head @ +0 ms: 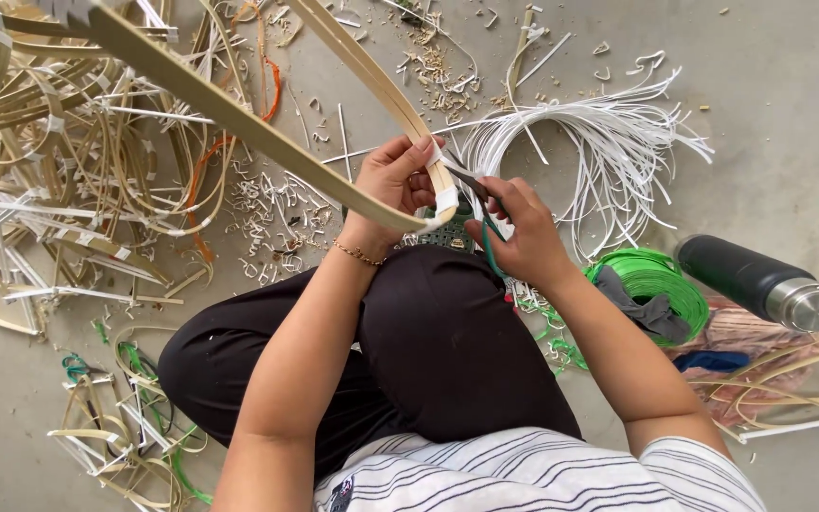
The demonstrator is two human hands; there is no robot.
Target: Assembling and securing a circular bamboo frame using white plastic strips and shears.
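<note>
My left hand (393,178) grips a bent loop of tan cane strips (229,109) where the strips meet, at a joint wrapped in white plastic strip (445,199). My right hand (520,230) holds green-handled scissors (485,223), with the blades pointing at the white wrap just right of my left thumb. Both hands are above my knee in black trousers (428,332). A thin bracelet sits on my left wrist.
A pile of bent cane frames (59,180) lies at the left. White strip coils (599,142) lie behind my hands, a green strip roll (661,280) and a dark flask (760,283) to the right. Offcuts litter the concrete floor.
</note>
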